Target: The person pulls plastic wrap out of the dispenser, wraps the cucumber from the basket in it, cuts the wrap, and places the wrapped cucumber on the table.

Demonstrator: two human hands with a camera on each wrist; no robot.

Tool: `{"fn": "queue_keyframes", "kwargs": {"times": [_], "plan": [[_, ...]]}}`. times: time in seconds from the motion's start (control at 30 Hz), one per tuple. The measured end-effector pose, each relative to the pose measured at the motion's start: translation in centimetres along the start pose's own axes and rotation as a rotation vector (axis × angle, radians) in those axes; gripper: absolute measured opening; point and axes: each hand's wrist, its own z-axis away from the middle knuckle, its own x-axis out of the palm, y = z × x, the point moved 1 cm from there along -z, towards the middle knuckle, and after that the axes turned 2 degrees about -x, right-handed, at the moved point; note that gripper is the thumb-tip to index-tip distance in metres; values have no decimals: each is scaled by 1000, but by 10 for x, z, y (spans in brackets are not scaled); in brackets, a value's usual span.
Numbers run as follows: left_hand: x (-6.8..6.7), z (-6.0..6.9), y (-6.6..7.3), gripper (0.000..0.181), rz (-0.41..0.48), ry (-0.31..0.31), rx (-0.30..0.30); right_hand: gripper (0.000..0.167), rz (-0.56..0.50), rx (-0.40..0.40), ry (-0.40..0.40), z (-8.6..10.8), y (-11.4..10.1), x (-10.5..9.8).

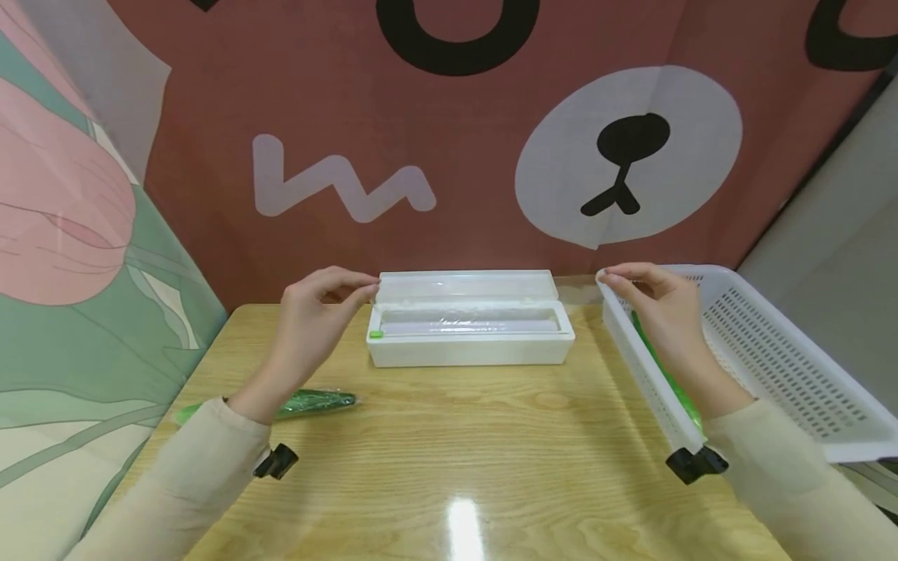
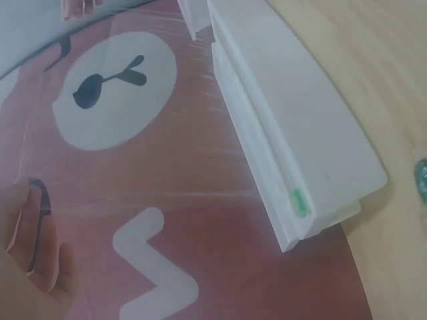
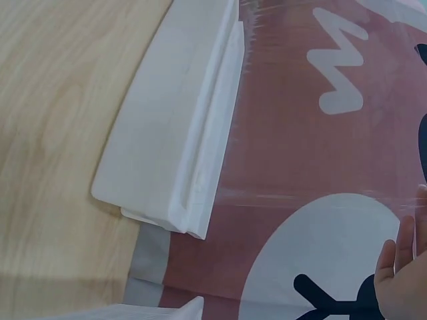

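Note:
A sheet of clear cling film [image 2: 200,195] stretches from a white cling film dispenser [image 1: 470,351] up to both hands. My left hand [image 1: 316,312] pinches one corner between thumb and fingers, above the dispenser's left end. On the other side, my right hand [image 1: 662,319] pinches the opposite corner near the basket's rim. The dispenser's lid [image 1: 466,286] is raised, and a green slider [image 1: 376,333] sits at the left of its front edge. In the head view the film between the hands is barely visible.
A long green vegetable wrapped in clear film [image 1: 319,400] lies on the wooden table [image 1: 449,436], partly behind the left forearm. At right stands a white perforated basket [image 1: 835,382] with something long and green [image 1: 659,362] inside. A bear-patterned cloth [image 1: 477,156] hangs behind the table.

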Motion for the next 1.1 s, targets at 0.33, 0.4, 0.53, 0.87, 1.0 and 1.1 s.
{"fn": "queue_keyframes", "kwargs": {"times": [0.33, 0.4, 0.53, 0.87, 1.0, 1.1], "plan": [[2, 31, 0, 13, 7, 20, 35, 15, -179, -31, 22, 32, 4, -1], [2, 37, 0, 14, 6, 25, 56, 14, -175, -59, 31, 40, 5, -1], [5, 49, 1, 17, -29, 44, 131, 12, -237, -141, 18, 56, 9, -3], [12, 86, -4, 21, -67, 26, 175, 17, -321, -295, 31, 94, 28, -1], [14, 103, -8, 21, -92, 15, 169, 16, -338, -302, 42, 107, 34, 2], [16, 114, -9, 24, -113, 15, 186, 17, -240, -226, 38, 119, 36, 3]]}}
